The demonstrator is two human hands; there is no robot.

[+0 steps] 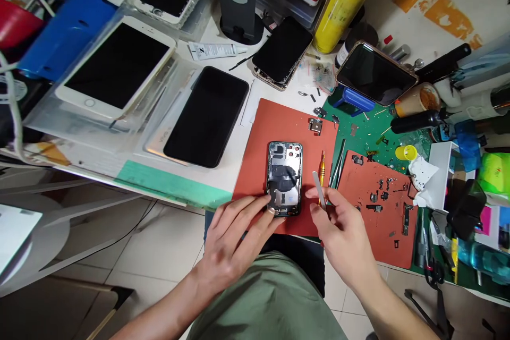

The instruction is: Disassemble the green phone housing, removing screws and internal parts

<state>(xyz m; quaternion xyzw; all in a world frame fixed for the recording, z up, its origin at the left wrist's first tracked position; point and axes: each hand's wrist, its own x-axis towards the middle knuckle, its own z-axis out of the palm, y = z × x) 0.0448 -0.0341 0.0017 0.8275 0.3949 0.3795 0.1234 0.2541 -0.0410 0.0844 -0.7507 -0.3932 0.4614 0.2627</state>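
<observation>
An opened phone housing (285,178) lies on the brown-red mat, its silver inside with a round black coil facing up. My left hand (235,231) holds its lower left corner, the fingertips over the edge and the thumb by the bottom end. In my right hand (342,228), just right of the housing, a thin flat metal pry tool (319,187) is pinched between thumb and fingers, tip pointing up and away from the housing. A gold screwdriver (322,163) and dark tweezers (340,162) lie beyond that hand.
Small phone parts (374,196) are scattered over a second mat at the right. A large black-screened phone (207,117) and a white tablet (117,66) lie at the left. A yellow spray can (337,5) stands behind, near a phone propped on a blue stand (353,101).
</observation>
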